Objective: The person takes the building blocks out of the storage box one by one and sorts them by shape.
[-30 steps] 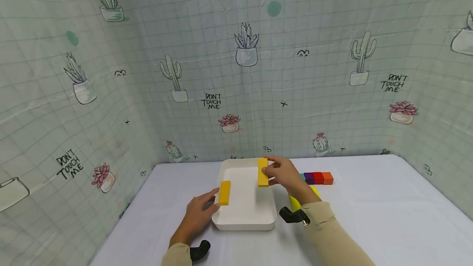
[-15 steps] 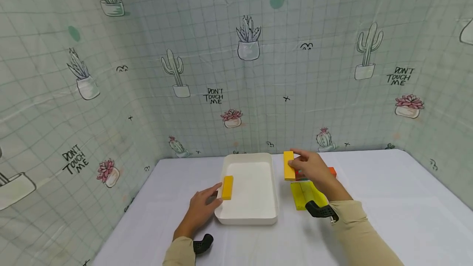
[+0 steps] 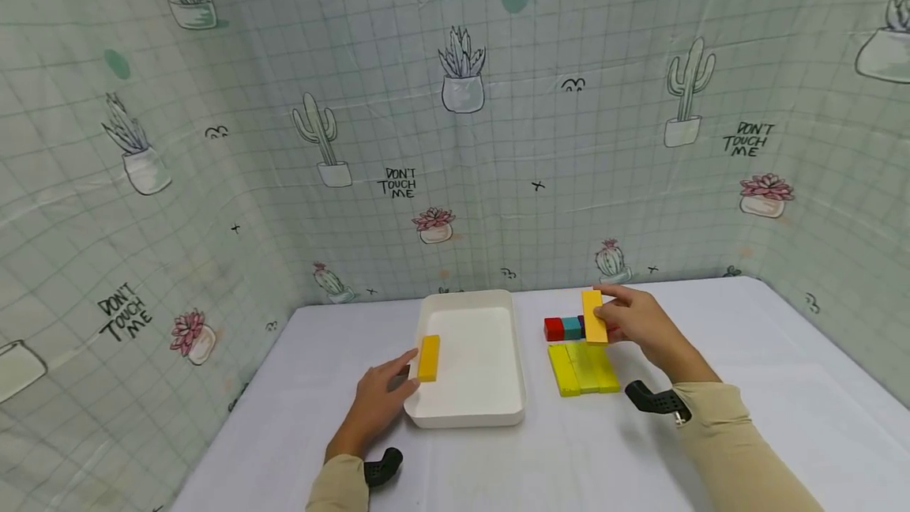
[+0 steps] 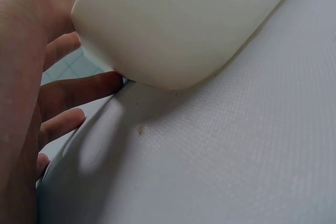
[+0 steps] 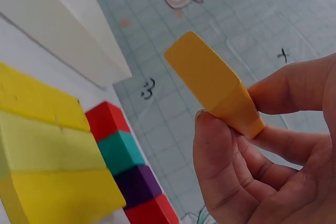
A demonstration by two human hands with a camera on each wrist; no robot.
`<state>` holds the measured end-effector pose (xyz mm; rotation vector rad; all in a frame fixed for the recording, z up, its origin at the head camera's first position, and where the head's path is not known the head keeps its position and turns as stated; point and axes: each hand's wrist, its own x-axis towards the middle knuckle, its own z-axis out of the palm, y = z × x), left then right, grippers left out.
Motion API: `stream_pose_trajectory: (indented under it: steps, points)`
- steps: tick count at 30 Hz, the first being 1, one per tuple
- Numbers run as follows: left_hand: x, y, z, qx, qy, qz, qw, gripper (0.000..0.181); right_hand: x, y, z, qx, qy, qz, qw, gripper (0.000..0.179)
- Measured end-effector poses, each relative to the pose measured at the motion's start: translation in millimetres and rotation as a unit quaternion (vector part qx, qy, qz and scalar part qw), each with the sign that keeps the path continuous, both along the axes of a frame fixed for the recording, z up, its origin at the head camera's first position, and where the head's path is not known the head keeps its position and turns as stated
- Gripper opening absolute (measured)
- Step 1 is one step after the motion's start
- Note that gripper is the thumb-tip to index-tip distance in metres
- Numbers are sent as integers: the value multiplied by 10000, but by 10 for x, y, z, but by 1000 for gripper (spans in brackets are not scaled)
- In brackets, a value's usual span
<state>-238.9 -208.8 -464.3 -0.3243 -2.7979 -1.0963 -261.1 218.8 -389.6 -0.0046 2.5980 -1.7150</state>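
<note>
An orange-yellow block [image 3: 594, 318] is pinched between the thumb and fingers of my right hand [image 3: 643, 330], held up above the right part of the table. In the right wrist view the same block stands tilted against the patterned backdrop. My left hand [image 3: 377, 401] rests at the left side of a white tray [image 3: 465, 420], fingertips touching its edge. The left wrist view shows one finger at the tray's lower edge and the other fingers loose; the thumb's tip is hidden. Inside the tray, along its left wall, lies a second orange-yellow block [image 3: 429, 358].
Bright yellow blocks [image 3: 583, 368] lie side by side to the right of the tray. Behind them runs a row of small cubes, with a red cube [image 3: 554, 329] and a teal cube [image 3: 572, 329] showing; the right hand partly covers it. A cactus-print cloth [image 3: 526, 141] surrounds the table.
My right hand has carried its block rightward from above the tray to above the row of cubes. The left hand has stayed at the tray's left side.
</note>
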Motion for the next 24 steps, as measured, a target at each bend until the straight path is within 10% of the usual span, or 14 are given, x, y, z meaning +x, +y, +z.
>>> stream_pose_trajectory:
  steps: [24]
  points:
    - [-8, 27, 5, -38, -91, 44, 9999, 52, -3, 541, -349, 561, -1022, 163, 9930, 62]
